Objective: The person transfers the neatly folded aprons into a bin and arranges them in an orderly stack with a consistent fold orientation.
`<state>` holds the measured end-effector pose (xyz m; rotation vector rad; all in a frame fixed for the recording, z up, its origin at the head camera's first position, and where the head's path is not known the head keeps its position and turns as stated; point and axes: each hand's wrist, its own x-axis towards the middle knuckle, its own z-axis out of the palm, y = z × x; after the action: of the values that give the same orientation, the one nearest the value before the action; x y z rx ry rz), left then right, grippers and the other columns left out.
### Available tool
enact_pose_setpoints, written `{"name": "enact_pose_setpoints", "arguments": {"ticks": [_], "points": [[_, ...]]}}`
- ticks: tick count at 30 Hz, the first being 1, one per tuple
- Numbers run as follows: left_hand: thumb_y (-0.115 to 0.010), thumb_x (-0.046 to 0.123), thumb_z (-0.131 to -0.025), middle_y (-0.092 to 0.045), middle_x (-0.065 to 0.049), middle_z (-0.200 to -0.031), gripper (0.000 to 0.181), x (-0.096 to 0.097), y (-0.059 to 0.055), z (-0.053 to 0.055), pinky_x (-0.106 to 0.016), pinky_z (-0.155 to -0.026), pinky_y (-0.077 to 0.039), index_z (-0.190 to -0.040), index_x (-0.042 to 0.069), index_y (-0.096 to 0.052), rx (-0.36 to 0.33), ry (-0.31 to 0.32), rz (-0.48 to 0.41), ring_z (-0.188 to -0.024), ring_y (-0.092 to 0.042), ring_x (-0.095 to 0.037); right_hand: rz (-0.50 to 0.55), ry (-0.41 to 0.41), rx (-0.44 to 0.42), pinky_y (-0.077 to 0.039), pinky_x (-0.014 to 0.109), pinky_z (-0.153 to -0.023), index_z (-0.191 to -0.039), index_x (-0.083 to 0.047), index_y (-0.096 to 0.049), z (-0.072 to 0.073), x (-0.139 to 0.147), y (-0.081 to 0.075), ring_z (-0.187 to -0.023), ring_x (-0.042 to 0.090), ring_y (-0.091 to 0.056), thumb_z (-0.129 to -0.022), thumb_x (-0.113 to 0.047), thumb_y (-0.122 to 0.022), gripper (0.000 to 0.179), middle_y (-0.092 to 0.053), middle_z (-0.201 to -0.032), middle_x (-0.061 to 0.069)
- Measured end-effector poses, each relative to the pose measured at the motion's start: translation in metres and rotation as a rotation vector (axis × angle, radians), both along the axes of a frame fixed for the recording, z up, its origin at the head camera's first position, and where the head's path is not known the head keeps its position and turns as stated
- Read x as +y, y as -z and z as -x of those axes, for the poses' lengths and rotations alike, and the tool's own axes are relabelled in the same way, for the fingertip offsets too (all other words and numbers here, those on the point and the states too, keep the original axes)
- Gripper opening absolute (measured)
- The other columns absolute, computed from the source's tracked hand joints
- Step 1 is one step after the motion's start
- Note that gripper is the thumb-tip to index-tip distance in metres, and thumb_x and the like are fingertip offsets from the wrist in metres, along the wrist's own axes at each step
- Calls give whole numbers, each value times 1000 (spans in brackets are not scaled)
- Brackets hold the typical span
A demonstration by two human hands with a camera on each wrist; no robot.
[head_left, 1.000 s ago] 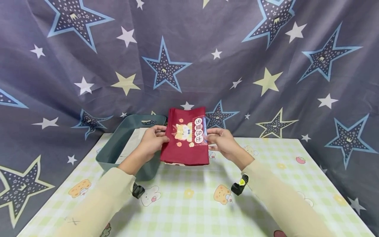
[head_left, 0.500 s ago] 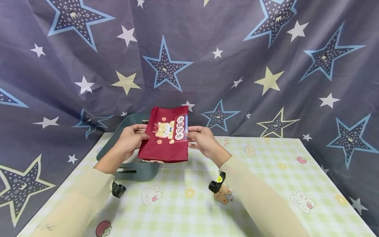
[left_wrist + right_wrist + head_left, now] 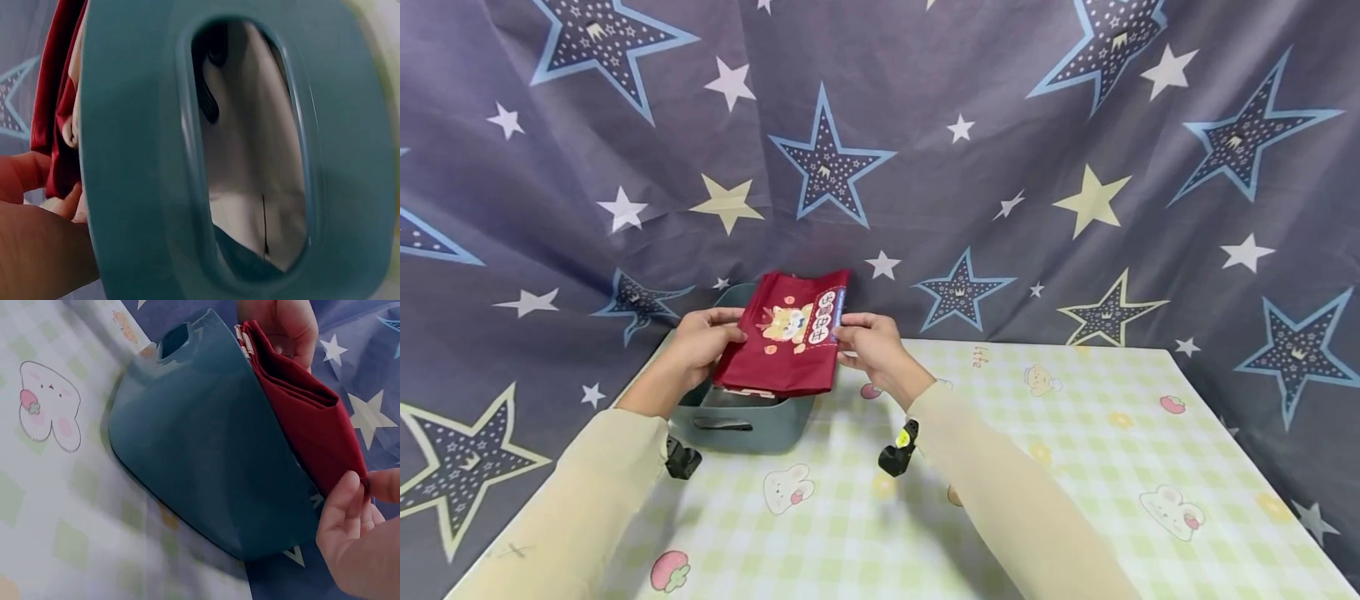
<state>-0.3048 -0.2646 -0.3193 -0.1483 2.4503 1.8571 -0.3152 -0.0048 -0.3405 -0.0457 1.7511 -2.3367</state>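
Observation:
A folded red cloth (image 3: 760, 365), printed with a cartoon animal and white characters, lies over the mouth of a teal plastic bin (image 3: 775, 429) in the head view. My left hand (image 3: 702, 340) pinches its left edge, thumb on top. At the opposite edge, my right hand (image 3: 874, 346) grips it between thumb and fingers. The right wrist view shows several folded layers of the red cloth (image 3: 306, 415) along the bin's rim. Through the handle slot in the left wrist view, pale fabric (image 3: 240, 144) and a dark strap-like piece (image 3: 206, 94) show inside the bin.
The bin stands at the back left of a table (image 3: 1037, 500) with a green-checked, cartoon-printed cover. A dark curtain (image 3: 910, 183) with stars hangs close behind it. Each wrist carries a small black camera (image 3: 682, 458).
Both hands have carried the red cloth leftward, from beside the bin to over its opening. The cloth has come a little lower, its right side now angled. Both hands keep their hold.

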Motion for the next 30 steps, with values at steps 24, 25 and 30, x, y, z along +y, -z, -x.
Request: {"name": "enact_pose_setpoints", "arguments": {"ticks": [24,25,30], "points": [[-51,-1,-97,-49,-27,-146,57,-31,-2,11,-27,-71,-56,-154,-1,-41,-22,-49,171,-96,-61,-18,70,-247,-18,-54,40,-90,-147,4,-48,8,-18,4,-102,21,-65,-103,-14,-56,48,-61,-136,23],[-51,-1,-97,-49,-27,-146,57,-31,-2,12,-26,-71,-55,-153,-2,-41,-17,-52,204,-97,-60,-19,64,-236,-11,-54,41,-91,-147,4,-47,8,-18,4,-105,23,-66,-103,-13,-56,48,-60,-137,24],[-54,4,-98,-54,-29,-141,55,-26,-4,14,-28,-77,-55,-150,-7,-43,66,-112,386,-109,-62,-33,-49,-144,55,-56,41,-91,-144,2,-53,8,-18,6,-117,33,-64,-102,-9,-58,43,-63,-135,20]]}}
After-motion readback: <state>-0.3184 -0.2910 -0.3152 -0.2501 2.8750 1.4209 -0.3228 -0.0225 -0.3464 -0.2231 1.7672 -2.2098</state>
